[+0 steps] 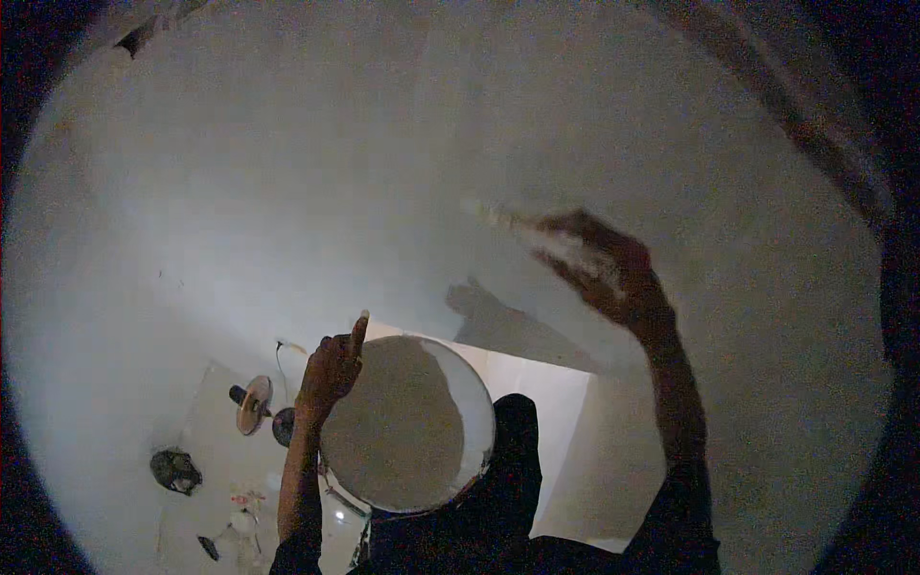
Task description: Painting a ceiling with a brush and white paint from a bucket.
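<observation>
Head view, looking down along a pale wall (287,172) that fills most of the field. We order the contents from largest to smallest.

Wall: broad, bare and evenly lit on the left, darker toward the right rim, where a slanting dark edge (824,134) runs down. Open room for sweeping lies up and to the left; on the right that edge closes in.

Bucket (407,426): a round white pail seen from above, filled nearly to the brim with pale paste, its rim close against our body. The left hand (331,369) is clamped on the near-left rim, one finger sticking up. In our judgement the chief hazard sits here: the load is carried by a one-sided grip, so a tilt would let the paste slop over the rim onto the floor (220,450) far below.

Right hand (599,264): raised toward the wall, closed around a pale, motion-blurred tool (494,216), probably a brush or a small blade, though blur prevents certainty. Its shadow (474,299) falls on the wall just beneath. A wide swing could, we judge, fling drops.

Floor items: a small fan (254,404), a dark bundle (175,470) and scattered small objects (240,522) lie well below us. We appear to stand high, so a misstep near the bright ledge (546,383) is a second risk, as is anything dropped on those items.
</observation>
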Tool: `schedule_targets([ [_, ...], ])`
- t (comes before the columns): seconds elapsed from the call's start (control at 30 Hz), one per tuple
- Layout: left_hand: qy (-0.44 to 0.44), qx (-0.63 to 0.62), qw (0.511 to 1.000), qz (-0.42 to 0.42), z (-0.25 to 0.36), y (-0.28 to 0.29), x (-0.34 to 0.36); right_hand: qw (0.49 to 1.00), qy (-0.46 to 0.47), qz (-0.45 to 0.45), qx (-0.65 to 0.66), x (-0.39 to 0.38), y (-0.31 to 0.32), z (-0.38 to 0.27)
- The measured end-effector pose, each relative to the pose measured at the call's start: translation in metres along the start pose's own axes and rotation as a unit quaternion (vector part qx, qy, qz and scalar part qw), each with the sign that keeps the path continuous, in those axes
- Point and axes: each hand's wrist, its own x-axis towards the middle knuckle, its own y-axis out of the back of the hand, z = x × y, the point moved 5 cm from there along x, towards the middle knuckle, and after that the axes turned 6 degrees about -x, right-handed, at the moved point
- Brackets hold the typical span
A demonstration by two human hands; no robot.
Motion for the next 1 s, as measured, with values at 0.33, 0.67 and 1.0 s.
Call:
schedule_targets([
  [0.33,0.004,-0.042,0.999,-0.018,-0.006,0.0,0.003,0.936,0.259,0.086,-0.221,0.118,0.033,0.044],
  [0.67,-0.006,-0.023,0.999,-0.03,-0.009,-0.005,0.002,0.963,0.086,-0.254,-0.016,0.05,-0.078,0.053],
  [1.0,-0.024,-0.023,0.999,-0.011,-0.01,-0.004,0.002,0.97,0.182,-0.003,-0.159,0.13,0.011,0.052],
])
